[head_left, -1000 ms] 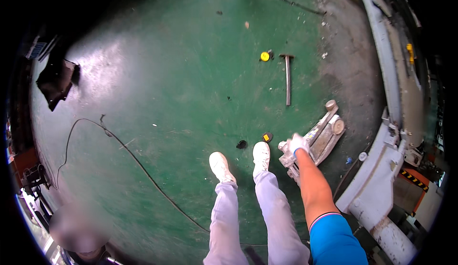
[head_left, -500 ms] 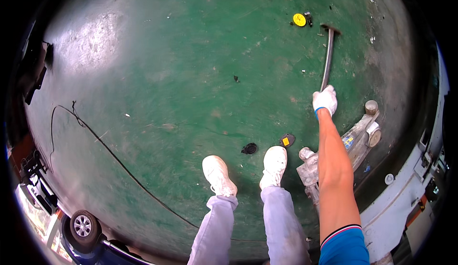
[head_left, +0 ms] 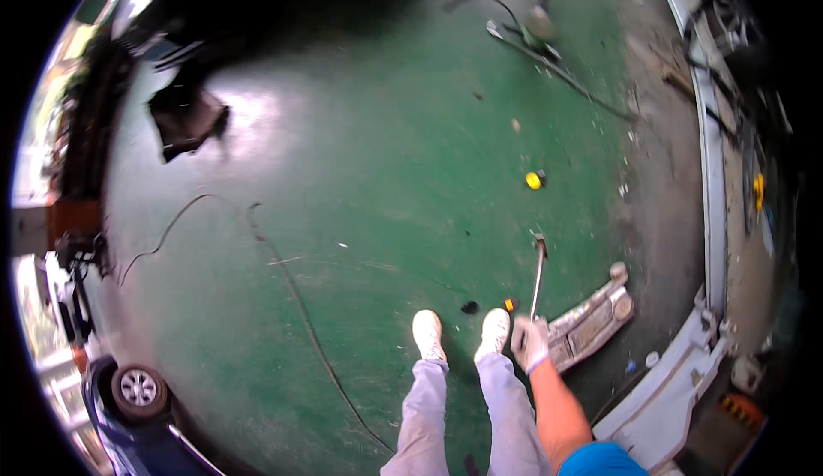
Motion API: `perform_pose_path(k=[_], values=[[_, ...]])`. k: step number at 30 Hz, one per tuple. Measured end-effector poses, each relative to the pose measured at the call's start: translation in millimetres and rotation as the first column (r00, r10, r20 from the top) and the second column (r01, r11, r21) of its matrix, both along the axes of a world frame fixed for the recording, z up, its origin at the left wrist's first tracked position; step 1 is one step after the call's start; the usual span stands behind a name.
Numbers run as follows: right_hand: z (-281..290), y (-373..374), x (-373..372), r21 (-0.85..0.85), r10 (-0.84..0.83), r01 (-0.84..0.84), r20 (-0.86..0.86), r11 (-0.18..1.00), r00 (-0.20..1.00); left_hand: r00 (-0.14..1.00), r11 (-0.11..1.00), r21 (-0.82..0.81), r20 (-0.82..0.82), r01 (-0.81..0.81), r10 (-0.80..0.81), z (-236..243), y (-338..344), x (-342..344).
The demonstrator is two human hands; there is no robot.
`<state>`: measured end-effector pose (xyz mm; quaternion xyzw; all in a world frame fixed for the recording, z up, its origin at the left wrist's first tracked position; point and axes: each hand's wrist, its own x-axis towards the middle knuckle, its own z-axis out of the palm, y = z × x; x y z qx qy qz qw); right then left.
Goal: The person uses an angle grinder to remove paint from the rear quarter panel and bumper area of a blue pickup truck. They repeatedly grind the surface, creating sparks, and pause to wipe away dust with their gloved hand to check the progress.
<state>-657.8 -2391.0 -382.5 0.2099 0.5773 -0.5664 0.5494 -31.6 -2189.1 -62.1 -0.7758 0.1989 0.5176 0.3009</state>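
Note:
My right hand [head_left: 530, 342], in a white glove, is wrapped round the lower end of a long hammer [head_left: 538, 281] with a metallic handle. The hammer's head points away from me, over the green floor. Just right of the hand lies a dirty, light-coloured metal car part [head_left: 590, 320] with a round end. Close to my shoes are a small black piece [head_left: 469, 307] and a small piece with an orange-yellow patch [head_left: 511, 304]. Farther off sits a yellow round thing [head_left: 534, 181]. My left hand is out of sight.
A dark cable [head_left: 302, 298] curves over the floor on the left. At the far right a long bar-like thing [head_left: 557, 71] lies beside a blurred bulky object. White body panels [head_left: 664, 401] line the right; a car wheel [head_left: 138, 390] shows lower left. A dark angular part [head_left: 186, 118] lies upper left.
The view has swung up to take in more of the far floor. My right hand and the hammer have come back nearer my feet. The grip on the hammer stays.

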Motion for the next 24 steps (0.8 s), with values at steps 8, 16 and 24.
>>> perform_pose_path(k=[8, 16, 24], values=[[211, 5, 169, 0.086, 0.485, -0.505, 0.186, 0.859, 0.855, 0.974, 0.933, -0.316, -0.197, -0.174, 0.115, -80, -29, -26], [128, -79, 132, 0.508, 0.942, -0.794, -0.156, 0.334, 0.296, 0.961, 0.821, -0.568, -0.194, 0.055, -0.198, -135, 48, 83], [242, -221, 345, 0.503, 0.968, -0.864, -0.197, -0.036, -0.155, 0.645, 0.447, -0.547, -0.243, -0.708, 0.724, -125, -1, 188]])
